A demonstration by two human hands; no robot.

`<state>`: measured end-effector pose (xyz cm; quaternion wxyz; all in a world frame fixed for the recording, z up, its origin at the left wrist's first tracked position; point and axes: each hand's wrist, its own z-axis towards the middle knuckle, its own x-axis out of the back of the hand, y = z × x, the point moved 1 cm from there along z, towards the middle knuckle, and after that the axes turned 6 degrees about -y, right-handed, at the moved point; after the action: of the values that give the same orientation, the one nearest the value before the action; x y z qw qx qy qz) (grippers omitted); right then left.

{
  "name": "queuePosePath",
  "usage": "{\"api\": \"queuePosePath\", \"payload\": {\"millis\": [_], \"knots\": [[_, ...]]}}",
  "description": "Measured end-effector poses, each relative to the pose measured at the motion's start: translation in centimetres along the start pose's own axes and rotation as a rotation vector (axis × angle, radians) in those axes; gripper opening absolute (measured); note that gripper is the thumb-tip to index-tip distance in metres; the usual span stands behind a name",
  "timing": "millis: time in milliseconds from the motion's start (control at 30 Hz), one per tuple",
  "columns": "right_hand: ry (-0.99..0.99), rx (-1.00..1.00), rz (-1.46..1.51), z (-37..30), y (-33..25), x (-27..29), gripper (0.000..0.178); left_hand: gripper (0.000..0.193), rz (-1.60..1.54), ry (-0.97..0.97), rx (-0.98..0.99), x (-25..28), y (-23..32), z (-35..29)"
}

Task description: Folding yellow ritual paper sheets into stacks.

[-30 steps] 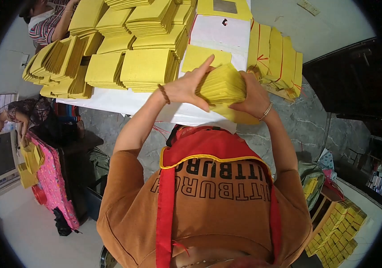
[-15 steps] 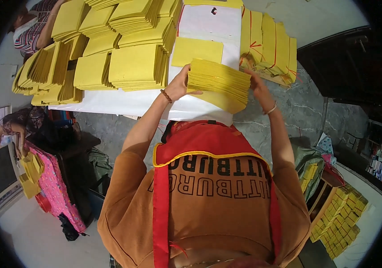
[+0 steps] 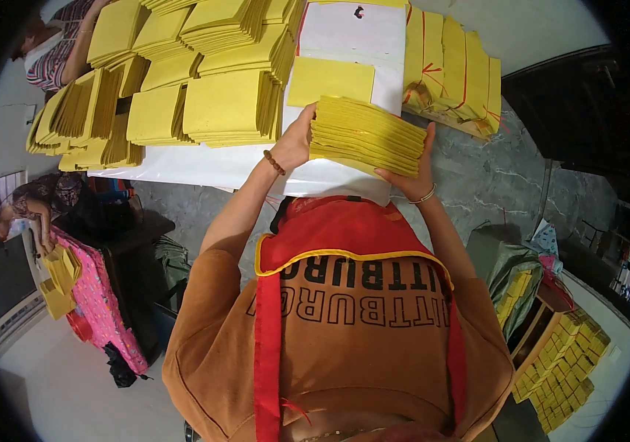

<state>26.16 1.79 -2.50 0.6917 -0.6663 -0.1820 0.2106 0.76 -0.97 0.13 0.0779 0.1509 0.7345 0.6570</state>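
Observation:
A thick stack of yellow paper (image 3: 366, 136) sits between my two hands above the white-covered table's near edge. My left hand (image 3: 299, 140) presses against its left end, thumb and fingers along the side. My right hand (image 3: 417, 166) grips its right end, with the fingers up the outer side and the thumb at the near edge. The layered edges of the stack face me. Just beyond it, a single flat yellow sheet (image 3: 331, 81) lies on the white table cover (image 3: 182, 163).
Many yellow paper piles (image 3: 228, 103) crowd the table's left side. Bundles tied with red string (image 3: 455, 70) stand at the right. A person (image 3: 53, 51) is at the far left; another person (image 3: 35, 202) handles yellow paper on a pink cloth (image 3: 98, 295). Small yellow bundles (image 3: 569, 361) are piled at lower right.
My right hand has come in from beside the stack and now grips its right end. The stack is more level and squared, and my left hand has stayed on its left end.

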Motion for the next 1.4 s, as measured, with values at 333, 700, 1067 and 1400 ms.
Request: {"api": "queuePosePath", "payload": {"millis": [333, 700, 1067, 1400], "knots": [[-0.067, 0.075, -0.264, 0.4, 1.7, 1.1, 0.119, 0.075, 0.507, 0.052, -0.228, -0.1, -3.3, 0.2], [0.062, -0.410, 0.431, 1.2, 1.5, 2.5, 0.064, 0.096, -0.170, 0.097, 0.222, -1.5, 1.6, -1.1], [-0.017, 0.357, -0.993, 0.7, 3.4, 1.2, 0.099, 0.064, 0.426, 0.153, -0.258, -0.3, -2.1, -0.7], [-0.012, -0.147, 0.568, 0.2, -0.4, 0.7, 0.062, 0.110, -0.749, -0.024, -0.271, -1.5, 0.2, -1.5]]}}
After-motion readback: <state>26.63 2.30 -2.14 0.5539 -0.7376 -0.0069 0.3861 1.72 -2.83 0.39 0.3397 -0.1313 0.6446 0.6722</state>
